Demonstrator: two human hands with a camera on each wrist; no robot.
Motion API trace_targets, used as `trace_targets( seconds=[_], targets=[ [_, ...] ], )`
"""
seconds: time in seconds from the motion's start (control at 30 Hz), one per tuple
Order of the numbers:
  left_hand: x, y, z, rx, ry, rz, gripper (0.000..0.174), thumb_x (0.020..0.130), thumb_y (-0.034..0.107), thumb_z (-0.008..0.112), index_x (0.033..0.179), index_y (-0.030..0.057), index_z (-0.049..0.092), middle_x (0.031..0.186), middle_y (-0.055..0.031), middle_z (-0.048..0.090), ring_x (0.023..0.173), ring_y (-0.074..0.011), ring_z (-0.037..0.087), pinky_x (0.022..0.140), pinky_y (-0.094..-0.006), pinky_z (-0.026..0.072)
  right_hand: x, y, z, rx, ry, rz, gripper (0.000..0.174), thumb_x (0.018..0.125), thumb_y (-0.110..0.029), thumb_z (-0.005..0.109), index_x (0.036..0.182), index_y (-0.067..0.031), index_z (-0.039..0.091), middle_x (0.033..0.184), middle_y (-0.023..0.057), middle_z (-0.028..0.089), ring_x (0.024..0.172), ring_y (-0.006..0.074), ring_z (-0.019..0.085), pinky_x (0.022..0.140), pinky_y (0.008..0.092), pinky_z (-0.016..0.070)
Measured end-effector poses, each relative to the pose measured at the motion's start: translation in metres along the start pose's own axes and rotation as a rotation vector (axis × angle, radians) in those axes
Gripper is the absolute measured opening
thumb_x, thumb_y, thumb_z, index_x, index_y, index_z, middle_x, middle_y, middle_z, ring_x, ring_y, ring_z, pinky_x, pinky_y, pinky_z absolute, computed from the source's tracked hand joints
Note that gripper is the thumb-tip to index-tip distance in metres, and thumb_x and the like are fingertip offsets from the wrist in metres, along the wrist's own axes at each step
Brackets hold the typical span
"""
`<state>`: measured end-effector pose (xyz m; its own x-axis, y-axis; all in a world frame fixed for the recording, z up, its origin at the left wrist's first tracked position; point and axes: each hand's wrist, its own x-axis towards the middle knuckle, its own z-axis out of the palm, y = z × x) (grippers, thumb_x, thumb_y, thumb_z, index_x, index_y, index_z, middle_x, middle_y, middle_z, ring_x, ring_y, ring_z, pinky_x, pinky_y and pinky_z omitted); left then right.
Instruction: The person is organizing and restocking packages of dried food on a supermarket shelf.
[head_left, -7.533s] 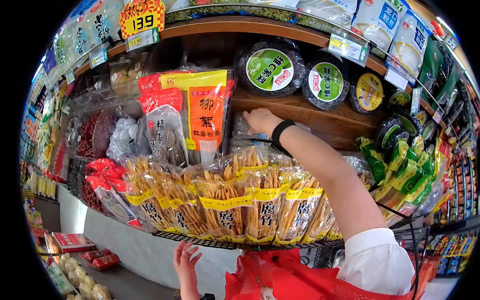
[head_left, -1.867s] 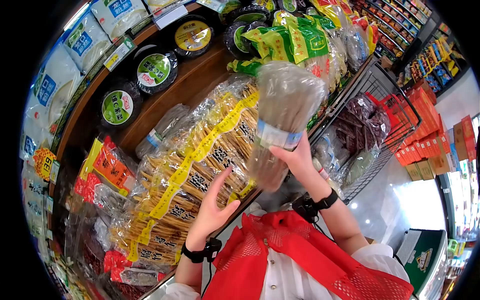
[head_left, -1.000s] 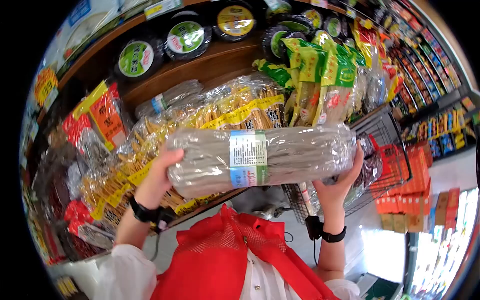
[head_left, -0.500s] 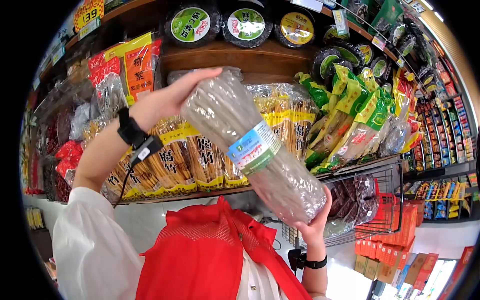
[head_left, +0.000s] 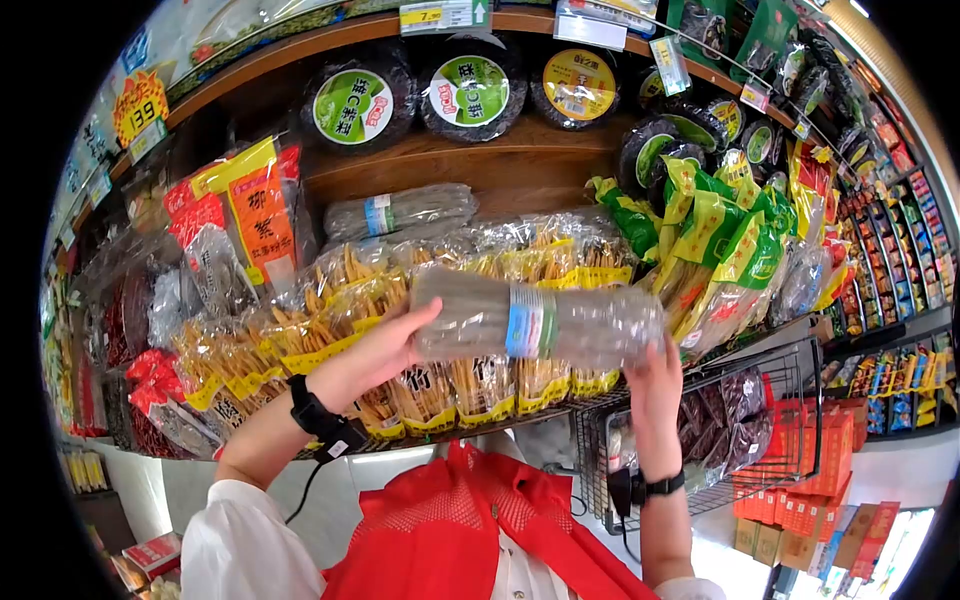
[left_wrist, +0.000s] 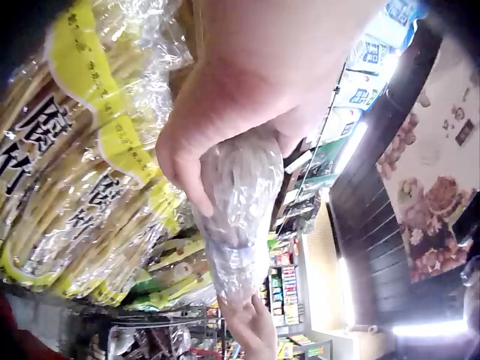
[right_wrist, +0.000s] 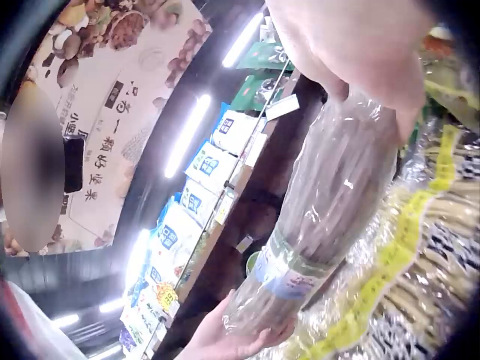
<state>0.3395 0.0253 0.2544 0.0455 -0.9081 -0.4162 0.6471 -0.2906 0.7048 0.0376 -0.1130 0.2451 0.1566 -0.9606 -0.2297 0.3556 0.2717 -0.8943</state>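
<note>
A long pack of dried vermicelli (head_left: 590, 325) in clear plastic, with a blue, white and green label round its middle, lies level across the head view in front of the shelf. My left hand (head_left: 395, 340) grips its left end, thumb on the near side. At the right end, my right hand (head_left: 657, 390) holds it with the fingers up against the plastic. The left wrist view shows the left hand (left_wrist: 240, 97) wrapped round the pack (left_wrist: 240, 195). In the right wrist view the right hand (right_wrist: 360, 52) clasps the pack's near end.
A similar vermicelli pack (head_left: 410, 210) lies on the wooden shelf behind. Bags of dried tofu sticks (head_left: 480, 385) line its front edge. Round dark seaweed packs (head_left: 470, 90) stand at the back, green-yellow bags (head_left: 720, 250) at right. A wire basket (head_left: 800, 440) holds dark packs below right.
The vermicelli pack was taken from the shelf by the right hand, then gripped by both. Lately it has turned from slanted to level, and the left hand has come down.
</note>
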Motion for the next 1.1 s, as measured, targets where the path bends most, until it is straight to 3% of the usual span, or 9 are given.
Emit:
trace_targets(
  seconds=[0.27,0.43,0.5,0.57,0.67,0.73,0.87,1.0,1.1],
  targets=[
    [0.16,0.062,0.003,-0.263,0.195,0.216,0.048,0.087,0.031,0.054,0.127,0.0116,0.033,0.127,-0.0069,0.044,0.117,-0.0253,0.042,0.095,-0.0547,0.0331,0.244,-0.01,0.08,0.138,-0.175,0.061,0.045,0.084,-0.006,0.05,0.127,-0.0069,0.036,0.104,0.0066,0.055,0.093,0.0222,0.053,0.082,0.0418,0.0426],
    [0.249,0.057,-0.026,-0.189,0.387,0.191,0.055,0.087,0.026,0.055,0.133,0.0163,0.028,0.128,-0.0074,0.042,0.116,-0.0266,0.043,0.095,-0.055,0.0313,0.326,0.015,0.096,-0.246,-0.041,0.144,0.058,0.078,-0.011,0.059,0.13,-0.0066,0.033,0.107,0.0081,0.054,0.095,0.0241,0.052,0.085,0.0453,0.0375],
    [0.262,0.047,-0.038,0.213,0.555,0.009,0.056,0.086,0.02,0.054,0.135,0.0144,0.027,0.128,-0.0062,0.043,0.118,-0.0229,0.039,0.097,-0.0496,0.0318,0.342,0.025,0.086,-0.355,-0.134,0.148,0.065,0.077,-0.013,0.061,0.133,-0.0045,0.028,0.112,0.0116,0.051,0.1,0.0245,0.05,0.087,0.0438,0.0377],
    [0.255,0.052,-0.035,0.49,0.547,0.006,0.061,0.083,0.015,0.054,0.137,0.0124,0.025,0.131,-0.0073,0.04,0.117,-0.0217,0.042,0.095,-0.0436,0.0361,0.38,0.06,0.064,-1.14,-0.32,-0.298,0.072,0.076,-0.014,0.061,0.135,-0.0023,0.022,0.119,0.0166,0.046,0.105,0.027,0.049,0.088,0.0418,0.0391],
    [0.254,0.051,-0.049,1.598,0.549,0.134,0.06,0.08,0.018,0.057,0.133,0.0112,0.032,0.135,-0.0125,0.034,0.099,-0.0292,0.056,0.084,-0.0349,0.0455,0.321,0.021,0.093,-1.617,-0.216,-0.406,0.075,0.074,-0.018,0.066,0.136,-0.009,0.024,0.123,0.0204,0.041,0.106,0.0328,0.048,0.086,0.0405,0.0431],
    [0.246,0.056,-0.029,1.733,0.497,0.233,0.06,0.079,0.021,0.059,0.133,0.0126,0.034,0.133,-0.0126,0.037,0.098,-0.0308,0.056,0.083,-0.0363,0.0463,0.312,0.012,0.094,-1.891,-0.176,-0.765,0.072,0.073,-0.022,0.068,0.134,-0.0155,0.03,0.125,0.0192,0.04,0.102,0.0356,0.05,0.078,0.0394,0.0486],
    [0.256,0.066,-0.003,2.065,0.353,0.215,0.064,0.076,0.03,0.064,0.131,0.0131,0.036,0.128,-0.0121,0.043,0.098,-0.0308,0.056,0.08,-0.037,0.0478,0.341,0.03,0.097,-2.109,-0.509,-0.567,0.067,0.076,-0.027,0.065,0.133,-0.0143,0.033,0.122,0.0186,0.042,0.096,0.0347,0.053,0.077,0.0381,0.0492],
    [0.283,0.069,-0.006,2.276,0.288,0.195,0.068,0.074,0.033,0.065,0.131,0.01,0.035,0.122,-0.0132,0.047,0.092,-0.0299,0.058,0.076,-0.0353,0.049,0.359,0.055,0.069,-1.888,-0.528,-0.771,0.064,0.076,-0.031,0.064,0.131,-0.0133,0.035,0.114,0.0176,0.049,0.094,0.0327,0.056,0.072,0.0398,0.0504],
    [0.287,0.07,-0.003,2.264,0.278,0.136,0.07,0.072,0.032,0.067,0.131,0.009,0.036,0.118,-0.0142,0.049,0.09,-0.0306,0.058,0.076,-0.0356,0.049,0.359,0.051,0.082,-2.071,-0.505,-0.6,0.066,0.074,-0.027,0.066,0.131,-0.014,0.035,0.106,0.0165,0.054,0.087,0.0313,0.06,0.066,0.04,0.0512]
  ],
)
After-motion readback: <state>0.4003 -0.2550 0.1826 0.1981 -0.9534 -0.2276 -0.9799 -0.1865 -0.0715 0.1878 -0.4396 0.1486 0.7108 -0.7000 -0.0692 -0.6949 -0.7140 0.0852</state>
